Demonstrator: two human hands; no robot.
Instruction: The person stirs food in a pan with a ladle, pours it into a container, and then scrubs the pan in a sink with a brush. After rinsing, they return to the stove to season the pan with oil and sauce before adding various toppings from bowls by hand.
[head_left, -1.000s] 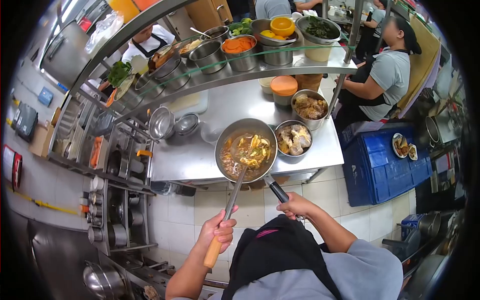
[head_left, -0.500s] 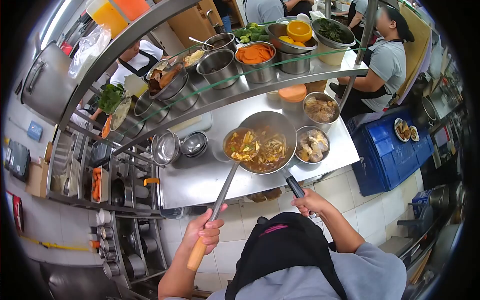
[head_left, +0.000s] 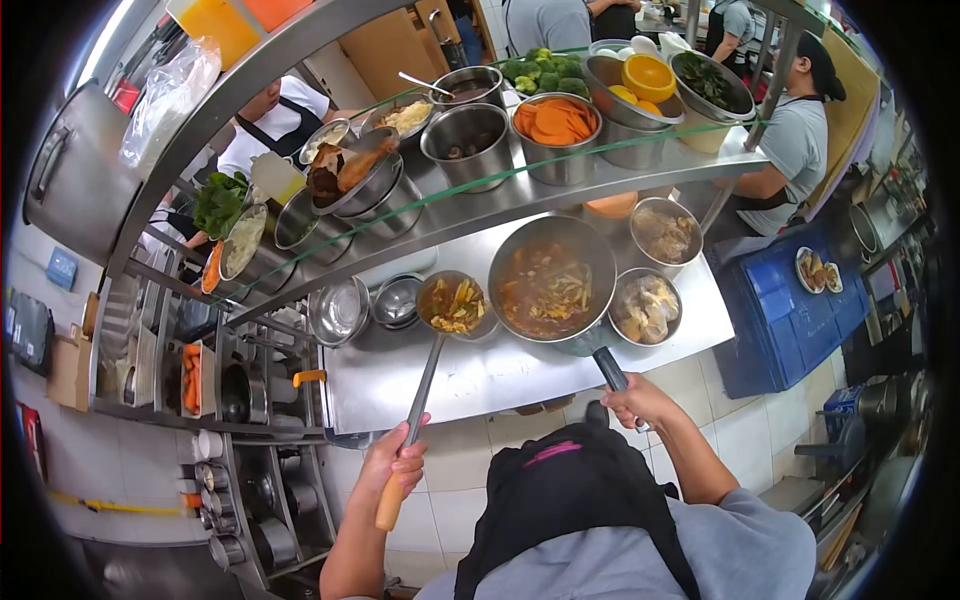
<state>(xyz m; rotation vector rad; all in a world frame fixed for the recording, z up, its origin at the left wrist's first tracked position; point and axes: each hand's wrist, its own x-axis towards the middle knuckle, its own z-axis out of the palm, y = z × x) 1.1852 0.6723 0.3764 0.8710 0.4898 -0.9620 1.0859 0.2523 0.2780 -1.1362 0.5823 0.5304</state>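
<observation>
My left hand (head_left: 394, 462) is wrapped round the long handle of a ladle (head_left: 425, 382), near its wooden end. The ladle's bowl holds saucy yellow strips (head_left: 457, 305) with bits of green, above the steel counter and left of the pan. A deep metal pan (head_left: 553, 231) contains brown sauce with pale strips (head_left: 560, 288). Its dark handle is gripped by my right hand (head_left: 637, 400). Right of the pan, a steel bowl of pale chunks (head_left: 646, 309) stands close by. Behind that is a container of brownish pieces (head_left: 667, 233).
Steel bowls (head_left: 338, 310) stand left on the counter (head_left: 440, 385). Overhead, a shelf (head_left: 480, 220) carries containers of sliced carrots (head_left: 556, 122), broccoli (head_left: 545, 72) and leaves (head_left: 712, 80). A blue crate (head_left: 790, 310) with plated food is at right. Other people work beyond the shelf.
The ladle has swung left from over the pan's edge, separating from it with food in its bowl. The pan sits slightly further right in view. Both hands keep their grips.
</observation>
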